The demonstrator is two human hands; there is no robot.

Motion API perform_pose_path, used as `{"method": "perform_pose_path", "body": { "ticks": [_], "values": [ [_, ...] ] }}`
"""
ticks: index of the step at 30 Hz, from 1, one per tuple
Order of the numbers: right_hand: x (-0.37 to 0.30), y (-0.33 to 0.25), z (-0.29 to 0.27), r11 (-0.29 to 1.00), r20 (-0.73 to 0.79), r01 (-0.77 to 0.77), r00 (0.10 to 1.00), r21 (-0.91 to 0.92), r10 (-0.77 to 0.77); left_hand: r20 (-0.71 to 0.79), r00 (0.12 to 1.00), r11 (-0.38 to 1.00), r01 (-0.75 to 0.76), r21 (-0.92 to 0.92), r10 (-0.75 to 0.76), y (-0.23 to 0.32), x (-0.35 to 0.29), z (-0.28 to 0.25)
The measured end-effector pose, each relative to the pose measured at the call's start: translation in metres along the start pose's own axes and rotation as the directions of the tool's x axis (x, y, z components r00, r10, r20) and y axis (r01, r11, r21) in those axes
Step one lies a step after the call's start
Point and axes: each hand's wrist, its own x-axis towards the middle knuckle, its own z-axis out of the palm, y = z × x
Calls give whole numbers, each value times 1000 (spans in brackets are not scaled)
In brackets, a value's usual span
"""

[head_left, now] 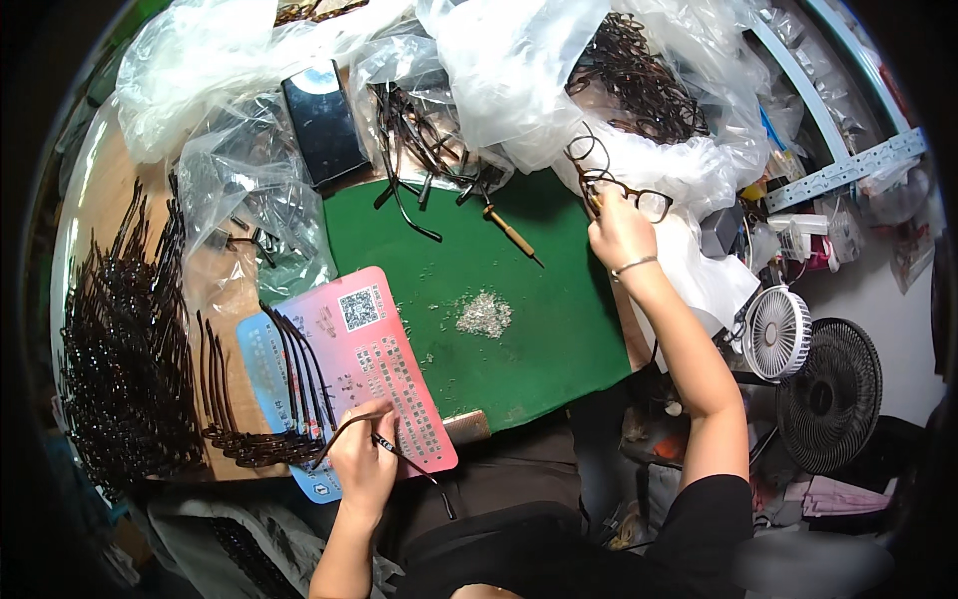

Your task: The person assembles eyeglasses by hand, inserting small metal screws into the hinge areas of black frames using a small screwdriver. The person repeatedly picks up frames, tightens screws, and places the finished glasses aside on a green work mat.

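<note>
A thin silvery bracelet (635, 266) rings the wrist of the right hand (621, 234), by the right edge of the green surface (554, 364). The black top (539, 559) has a short sleeve (711, 514); dark cloth (499, 481) covers the lap.

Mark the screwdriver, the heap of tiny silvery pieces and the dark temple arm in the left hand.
Screwdriver (513, 234), head view: middle of its tan handle.
Heap of tiny silvery pieces (484, 315), head view: its centre.
Dark temple arm (404, 458), head view: the stretch just right of the left hand (361, 461).

wooden table (104, 198) | green mat (544, 344) | dark temple-arm pile (125, 384) | pink-blue card (371, 351)
</note>
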Motion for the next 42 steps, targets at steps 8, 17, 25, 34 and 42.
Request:
{"method": "perform_pose_path", "body": {
  "ticks": [8, 17, 25, 34, 42],
  "values": [
    [-90, -99, -104, 519, 294, 45, 781, 853, -551, 41, 941, 845, 321, -427, -337, -5, -6, 2],
    [-154, -136, -27, 393, 637, -708, 104, 587, -764, 79, 872, 664, 424, -617, -483, 14, 4, 17],
    [-125, -122, -42, 577, 472, 97, 473, 811, -744, -30, 957, 880, 253, -402, -288, 7, 2, 25],
    [-132, -130, -36, 733, 361, 487, 652, 474, -667, 33, 999, 999, 2, 52, -4, 9, -1, 8],
    [-124, -115, -43, 706, 354, 368, 670, 604, -652, 90, 996, 1000, 10, -16, -9, -1, -8, 6]
  ]
}}
